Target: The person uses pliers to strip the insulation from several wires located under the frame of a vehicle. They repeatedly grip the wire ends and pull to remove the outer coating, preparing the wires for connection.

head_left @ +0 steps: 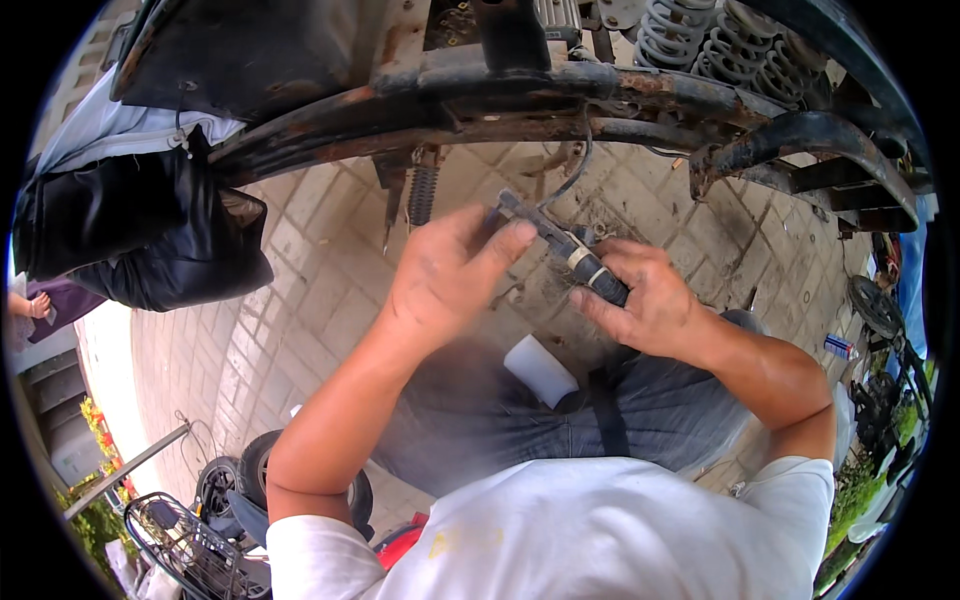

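Both my hands are closed on a dark, cable-like piece [572, 250] with light bands round it and a ribbed black end. My left hand [445, 275] pinches near its flat grey upper end, thumb on the near side. My right hand [650, 300] grips the ribbed black lower end between thumb and fingers. Close to the upper end, a thin dark cable [577, 183] hangs from the rusty black metal frame [430, 105]; whether it joins the piece I cannot tell. A white cylinder [540, 370] rests between my thighs.
Coil springs [740, 50] stand beyond the frame at the far right. A black padded cover [170, 230] hangs at the left. Near left are wheels [262, 465] and a wire basket [190, 550]. A small blue box [840, 346] lies right, on brick paving [290, 280].
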`<state>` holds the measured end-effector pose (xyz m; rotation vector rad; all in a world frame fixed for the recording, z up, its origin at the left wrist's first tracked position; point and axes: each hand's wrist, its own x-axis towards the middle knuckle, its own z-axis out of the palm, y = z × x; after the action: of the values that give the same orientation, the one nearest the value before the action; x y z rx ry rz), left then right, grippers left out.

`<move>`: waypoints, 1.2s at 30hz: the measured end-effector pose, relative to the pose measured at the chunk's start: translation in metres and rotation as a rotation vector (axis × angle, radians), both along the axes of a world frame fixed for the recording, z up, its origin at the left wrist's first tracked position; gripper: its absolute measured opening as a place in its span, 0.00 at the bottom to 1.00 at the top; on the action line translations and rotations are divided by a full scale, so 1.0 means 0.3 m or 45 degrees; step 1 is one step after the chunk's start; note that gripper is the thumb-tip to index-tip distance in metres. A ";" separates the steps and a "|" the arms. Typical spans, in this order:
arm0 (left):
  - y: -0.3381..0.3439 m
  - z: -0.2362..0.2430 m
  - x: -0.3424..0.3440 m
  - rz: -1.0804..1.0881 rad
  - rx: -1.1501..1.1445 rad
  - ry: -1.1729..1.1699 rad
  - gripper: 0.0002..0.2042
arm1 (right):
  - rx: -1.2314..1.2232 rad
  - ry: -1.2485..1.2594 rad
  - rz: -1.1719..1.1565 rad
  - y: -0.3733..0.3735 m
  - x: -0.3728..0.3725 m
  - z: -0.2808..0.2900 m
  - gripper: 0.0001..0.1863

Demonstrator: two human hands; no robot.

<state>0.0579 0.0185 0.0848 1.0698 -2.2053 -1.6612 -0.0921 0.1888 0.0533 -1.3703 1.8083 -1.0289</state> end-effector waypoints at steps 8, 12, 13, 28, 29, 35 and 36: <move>-0.015 0.019 -0.008 -0.127 -0.094 -0.188 0.14 | 0.054 -0.161 0.125 -0.023 -0.021 0.019 0.13; -0.009 -0.010 -0.001 -0.092 -0.050 -0.088 0.13 | -0.020 -0.099 0.130 -0.025 -0.019 0.001 0.13; -0.008 -0.011 -0.001 -0.084 -0.032 -0.074 0.13 | -0.007 -0.085 0.127 -0.024 -0.022 0.008 0.12; -0.025 -0.013 -0.019 -0.066 -0.252 0.065 0.20 | -0.233 -0.117 0.031 -0.026 0.009 0.015 0.09; -0.014 -0.019 -0.009 -0.078 -0.179 0.039 0.18 | -0.194 -0.114 0.047 -0.023 0.005 0.018 0.09; -0.017 -0.019 -0.016 -0.055 -0.170 0.144 0.20 | -0.119 -0.001 0.101 -0.033 -0.016 0.016 0.10; -0.016 -0.016 -0.017 -0.075 -0.230 0.138 0.21 | -0.116 -0.007 0.074 -0.027 -0.013 0.018 0.10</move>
<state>0.0528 0.0137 0.0800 0.8572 -2.2845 -1.4704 -0.0961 0.1806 0.0586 -1.4642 1.7256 -1.0953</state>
